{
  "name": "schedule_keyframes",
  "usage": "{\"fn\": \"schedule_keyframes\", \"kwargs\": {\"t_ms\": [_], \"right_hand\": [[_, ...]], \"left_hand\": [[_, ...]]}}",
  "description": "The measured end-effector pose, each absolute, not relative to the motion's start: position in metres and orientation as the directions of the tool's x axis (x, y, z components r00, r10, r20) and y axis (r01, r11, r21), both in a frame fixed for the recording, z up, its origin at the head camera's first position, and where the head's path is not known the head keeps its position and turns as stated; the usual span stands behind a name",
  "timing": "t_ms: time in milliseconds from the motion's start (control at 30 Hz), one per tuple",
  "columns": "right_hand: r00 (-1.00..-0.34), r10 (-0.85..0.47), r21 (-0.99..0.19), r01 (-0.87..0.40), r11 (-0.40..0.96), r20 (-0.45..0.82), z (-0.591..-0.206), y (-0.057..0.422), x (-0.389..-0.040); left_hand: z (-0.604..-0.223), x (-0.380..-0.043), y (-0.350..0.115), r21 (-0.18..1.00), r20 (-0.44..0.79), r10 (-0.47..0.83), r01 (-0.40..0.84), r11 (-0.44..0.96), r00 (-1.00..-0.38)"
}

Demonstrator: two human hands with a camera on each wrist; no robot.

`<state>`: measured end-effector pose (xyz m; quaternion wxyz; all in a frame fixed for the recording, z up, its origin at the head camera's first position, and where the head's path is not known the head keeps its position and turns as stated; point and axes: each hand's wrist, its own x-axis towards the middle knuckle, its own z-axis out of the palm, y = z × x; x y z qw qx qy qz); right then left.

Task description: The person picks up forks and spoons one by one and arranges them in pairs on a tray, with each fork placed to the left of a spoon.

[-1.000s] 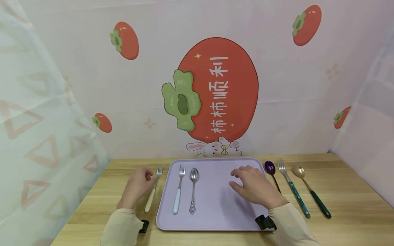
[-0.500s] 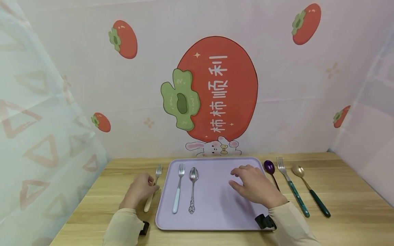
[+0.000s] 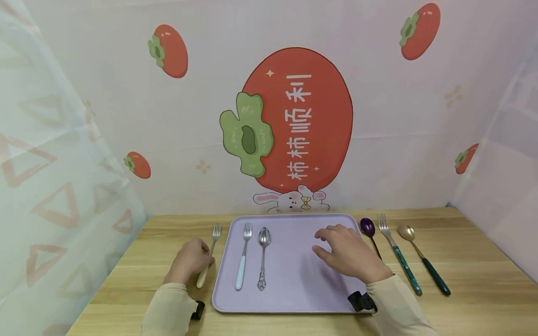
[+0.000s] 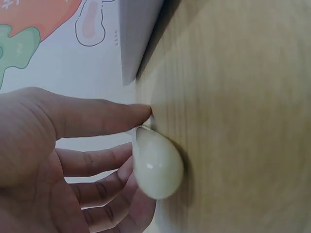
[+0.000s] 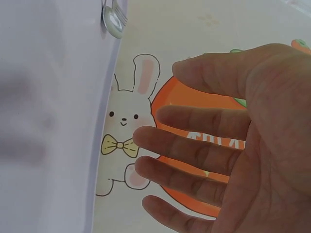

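A fork with a cream handle (image 3: 201, 278) lies on the table left of the tray. My left hand (image 3: 190, 259) is at this fork, its thumb and curled fingers on either side of the handle. In the left wrist view the rounded handle end (image 4: 159, 167) shows large, close over the wood, with the thumb (image 4: 107, 118) along one side. My right hand (image 3: 346, 252) hovers over the right part of the lilac tray (image 3: 294, 298), fingers spread and loosely bent, holding nothing. On the tray lie a fork with a pale blue handle (image 3: 241, 270) and a silver spoon (image 3: 264, 238).
Right of the tray lie a purple spoon (image 3: 367, 227), a fork with a teal handle (image 3: 406, 268) and a gold spoon with a dark green handle (image 3: 437, 277). A printed cloth wall (image 3: 386, 172) stands behind the wooden table (image 3: 483, 261).
My left hand has moved slightly right and down onto the cream-handled fork, its thumb and fingers closing in around the handle. The right hand has stayed in place.
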<state>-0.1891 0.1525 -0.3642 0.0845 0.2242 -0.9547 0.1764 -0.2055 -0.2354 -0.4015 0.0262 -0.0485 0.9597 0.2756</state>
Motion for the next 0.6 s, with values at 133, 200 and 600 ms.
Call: {"fn": "schedule_keyframes", "kwargs": {"t_ms": [133,200,600], "right_hand": [[-0.886,-0.398,-0.297,-0.457,0.839,0.239,-0.3646,0.1526,-0.1894],[-0.882,-0.402,-0.294,-0.463,0.836,0.246,-0.3645,0.1526,-0.1894],[-0.886,-0.404,-0.305,-0.460,0.834,0.229,-0.3637,0.1524,-0.1889]], "left_hand": [[-0.4018,-0.2060,-0.2356,0.510,-0.075,-0.095,-0.120,0.852,-0.993],[-0.4018,-0.2061,-0.2357,0.502,-0.075,-0.099,-0.124,0.856,-0.992],[-0.4010,-0.2046,-0.2348,0.491,-0.085,-0.128,-0.154,0.858,-0.988]]}}
